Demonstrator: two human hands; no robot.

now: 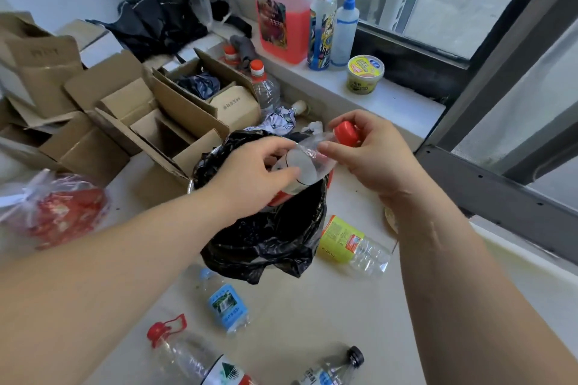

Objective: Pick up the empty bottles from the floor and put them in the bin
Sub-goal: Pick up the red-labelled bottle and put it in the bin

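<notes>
Left hand (266, 166) grips the crushed clear bottle (308, 162) by its body, right hand (372, 153) pinches the red-capped neck, both directly over the bin (275, 237), probably squashing it to fit. Four more bottles lie on the floor near the bin: yellow-label (347, 242), blue-label (226, 306), red-handled (187, 353), black-capped (334, 369).
</notes>
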